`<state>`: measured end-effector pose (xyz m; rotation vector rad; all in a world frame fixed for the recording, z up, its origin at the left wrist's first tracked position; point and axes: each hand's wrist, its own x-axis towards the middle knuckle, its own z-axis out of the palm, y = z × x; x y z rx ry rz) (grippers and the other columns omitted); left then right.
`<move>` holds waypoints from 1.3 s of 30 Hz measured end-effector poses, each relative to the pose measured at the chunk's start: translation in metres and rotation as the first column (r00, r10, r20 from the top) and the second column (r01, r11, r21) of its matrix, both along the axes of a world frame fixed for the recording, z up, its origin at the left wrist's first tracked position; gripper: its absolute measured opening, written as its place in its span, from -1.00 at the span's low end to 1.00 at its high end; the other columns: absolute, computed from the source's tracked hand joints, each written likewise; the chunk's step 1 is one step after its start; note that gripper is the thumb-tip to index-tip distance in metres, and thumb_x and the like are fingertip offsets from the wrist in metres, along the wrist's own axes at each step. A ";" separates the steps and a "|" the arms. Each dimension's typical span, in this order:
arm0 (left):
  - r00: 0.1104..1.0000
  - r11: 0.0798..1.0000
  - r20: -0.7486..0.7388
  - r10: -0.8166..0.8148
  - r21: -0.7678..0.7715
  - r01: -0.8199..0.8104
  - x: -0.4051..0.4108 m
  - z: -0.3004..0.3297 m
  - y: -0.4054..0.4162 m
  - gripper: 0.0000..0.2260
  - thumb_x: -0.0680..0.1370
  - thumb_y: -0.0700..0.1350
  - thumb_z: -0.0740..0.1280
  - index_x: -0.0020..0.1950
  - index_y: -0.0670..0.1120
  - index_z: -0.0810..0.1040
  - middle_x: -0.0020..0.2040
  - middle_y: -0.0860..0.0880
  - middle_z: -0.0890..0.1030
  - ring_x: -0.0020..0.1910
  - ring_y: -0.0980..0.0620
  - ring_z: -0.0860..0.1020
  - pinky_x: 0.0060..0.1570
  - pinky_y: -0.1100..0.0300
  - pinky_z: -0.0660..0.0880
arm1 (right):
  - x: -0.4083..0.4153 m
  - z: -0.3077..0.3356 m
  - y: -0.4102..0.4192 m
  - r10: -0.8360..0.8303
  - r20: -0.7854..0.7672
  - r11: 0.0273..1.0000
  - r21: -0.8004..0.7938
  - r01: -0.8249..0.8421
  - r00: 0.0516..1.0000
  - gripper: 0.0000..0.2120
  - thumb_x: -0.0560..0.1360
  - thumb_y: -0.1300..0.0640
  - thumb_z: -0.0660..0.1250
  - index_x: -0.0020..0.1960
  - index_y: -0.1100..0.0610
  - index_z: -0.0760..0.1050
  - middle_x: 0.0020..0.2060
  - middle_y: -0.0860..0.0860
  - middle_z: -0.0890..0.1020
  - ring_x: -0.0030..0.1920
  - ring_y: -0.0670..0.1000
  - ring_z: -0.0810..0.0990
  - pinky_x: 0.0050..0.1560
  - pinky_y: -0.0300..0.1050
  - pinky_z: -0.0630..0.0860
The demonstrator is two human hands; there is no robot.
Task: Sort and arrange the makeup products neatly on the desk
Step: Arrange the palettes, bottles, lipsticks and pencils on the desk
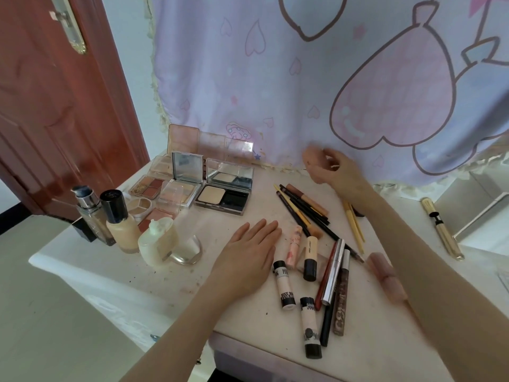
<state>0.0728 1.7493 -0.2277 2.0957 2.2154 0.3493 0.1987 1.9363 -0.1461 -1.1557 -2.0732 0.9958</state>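
On the desk (237, 221), right hand (334, 169) holds, seemingly, a sponge (312, 158).

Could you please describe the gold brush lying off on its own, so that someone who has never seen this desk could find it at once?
Start at the white desk and go to its far right side, beyond the person's right forearm. There lies the gold brush, a slim gold handle with a pale bristle tip pointing away. Unlike the pile of pencils, it lies alone beside a white box.

Corner of a room, daylight coming through

Reddish-brown wooden door (49, 111) on the left, pale wall (132, 64) beside it, pastel heart-print curtain (303, 78) hanging behind a scuffed white desk (192, 277), grey floor (41, 326) below.
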 end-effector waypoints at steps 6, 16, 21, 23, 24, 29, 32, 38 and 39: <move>0.999 0.999 0.042 -0.016 0.051 0.014 -0.001 -0.003 -0.001 -0.60 0.65 -0.03 -0.08 0.51 0.07 0.06 0.52 0.16 0.05 0.48 0.21 -0.07 0.44 0.26 -0.22 | 0.025 0.004 -0.076 0.078 -0.673 0.764 -0.433 -0.478 0.735 -0.85 0.35 0.18 0.30 -0.08 0.16 0.47 -0.17 0.02 0.53 -0.15 -0.07 0.59 0.00 -0.16 0.53; 0.764 0.881 0.635 -0.118 0.422 -0.214 0.021 0.046 0.002 -0.78 0.59 -0.08 0.19 0.21 0.13 0.46 0.11 0.23 0.51 0.08 0.37 0.44 0.06 0.60 0.28 | 0.041 -0.033 -0.085 0.040 -0.869 0.662 -0.347 -0.665 0.494 -0.37 0.25 0.01 0.58 0.22 0.21 0.46 0.22 0.22 0.51 0.28 0.22 0.47 0.23 0.09 0.48; 0.822 0.905 0.531 -0.206 0.423 -0.046 0.045 0.079 0.022 -0.58 0.43 0.20 0.22 0.22 0.08 0.51 0.14 0.18 0.51 0.10 0.33 0.44 0.10 0.51 0.33 | 0.047 -0.035 -0.081 0.091 -0.883 0.686 -0.280 -0.672 0.461 -0.44 0.35 -0.01 0.50 0.22 0.24 0.42 0.10 0.15 0.57 0.20 0.14 0.53 0.19 0.04 0.49; 0.825 0.912 0.522 -0.216 0.410 -0.021 0.049 0.082 0.029 -0.63 0.42 0.14 0.28 0.21 0.10 0.51 0.14 0.17 0.52 0.09 0.33 0.44 0.08 0.52 0.33 | 0.053 -0.035 -0.080 0.082 -0.894 0.712 -0.257 -0.654 0.440 -0.41 0.36 -0.03 0.47 0.25 0.26 0.40 0.12 0.16 0.56 0.20 0.15 0.53 0.20 0.04 0.49; 0.813 0.917 0.536 -0.225 0.400 -0.010 0.050 0.083 0.031 -0.65 0.43 0.10 0.31 0.20 0.12 0.51 0.14 0.18 0.52 0.09 0.32 0.44 0.09 0.48 0.35 | 0.056 -0.034 -0.079 0.068 -0.898 0.728 -0.253 -0.638 0.434 -0.38 0.36 -0.06 0.47 0.25 0.27 0.39 0.11 0.16 0.57 0.20 0.16 0.53 0.20 0.04 0.49; 0.773 0.921 0.585 -0.245 0.389 -0.003 0.059 0.084 0.035 -0.71 0.49 -0.06 0.36 0.21 0.10 0.50 0.15 0.15 0.53 0.07 0.28 0.48 -0.04 0.45 0.46 | 0.065 -0.029 -0.079 0.042 -0.875 0.803 -0.257 -0.537 0.482 -0.33 0.33 -0.12 0.46 0.25 0.29 0.42 0.10 0.15 0.60 0.20 0.17 0.55 0.12 -0.03 0.52; 0.776 0.920 0.579 -0.250 0.391 0.004 0.060 0.087 0.035 -0.69 0.51 -0.03 0.34 0.25 0.09 0.49 0.14 0.14 0.55 0.03 0.30 0.50 -0.16 0.53 0.43 | 0.065 -0.029 -0.081 0.038 -0.865 0.819 -0.260 -0.512 0.500 -0.38 0.35 -0.08 0.41 0.28 0.26 0.43 0.12 0.16 0.59 0.21 0.18 0.54 0.11 -0.04 0.53; 0.921 0.909 0.297 -0.251 0.399 0.120 0.060 0.083 0.036 -0.58 0.52 0.10 0.11 0.36 0.06 0.40 0.08 0.14 0.59 -0.02 0.20 0.48 -0.02 0.48 0.35 | 0.065 -0.031 -0.083 0.035 -0.796 0.867 -0.277 -0.415 0.604 -0.43 0.39 -0.04 0.34 0.28 0.27 0.43 0.15 0.22 0.56 0.19 0.15 0.56 0.19 0.03 0.50; 0.930 0.903 0.260 -0.262 0.407 0.140 0.059 0.083 0.036 -0.55 0.53 0.11 0.07 0.38 0.04 0.39 0.09 0.13 0.59 -0.01 0.20 0.46 -0.03 0.52 0.31 | 0.064 -0.031 -0.084 0.030 -0.789 0.870 -0.282 -0.405 0.614 -0.43 0.39 -0.05 0.34 0.28 0.26 0.43 0.15 0.22 0.57 0.18 0.14 0.57 0.19 0.04 0.50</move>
